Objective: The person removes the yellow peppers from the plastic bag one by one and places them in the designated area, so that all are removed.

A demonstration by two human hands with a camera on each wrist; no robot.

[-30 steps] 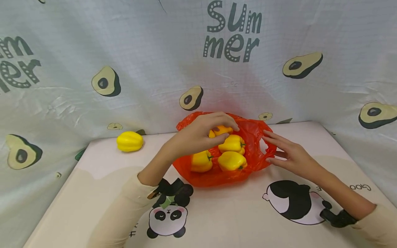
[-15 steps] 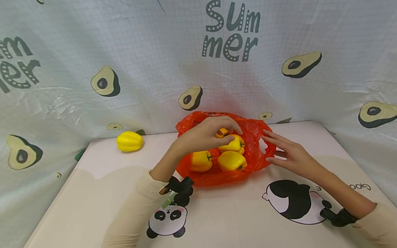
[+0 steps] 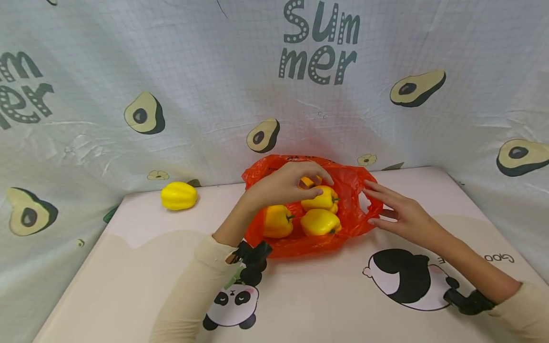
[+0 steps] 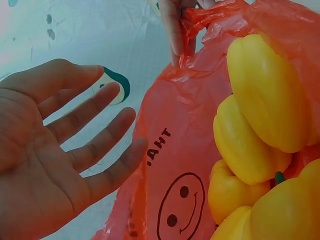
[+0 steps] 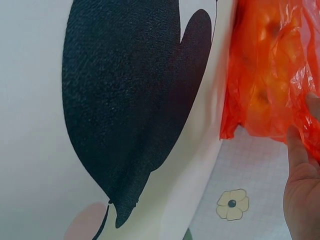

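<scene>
Since the earlier frames, the left hand (image 3: pixel 286 186) has shifted slightly right above the bag (image 3: pixel 296 248), covering more of the orange pepper (image 3: pixel 310 182); the right hand (image 3: pixel 403 216) stays at the bag's right handle (image 3: pixel 377 206); the lone pepper (image 3: pixel 178 196) lies where it was, on the table (image 3: pixel 107 286), well left of the bag. We count one bag; inside it, from the head view, we make out four peppers, one orange and three yellow peppers (image 3: pixel 320 222). We see the left hand's fingers spread, apart from the peppers; the right hand holds the handle between its fingers, how firmly we cannot tell.
</scene>
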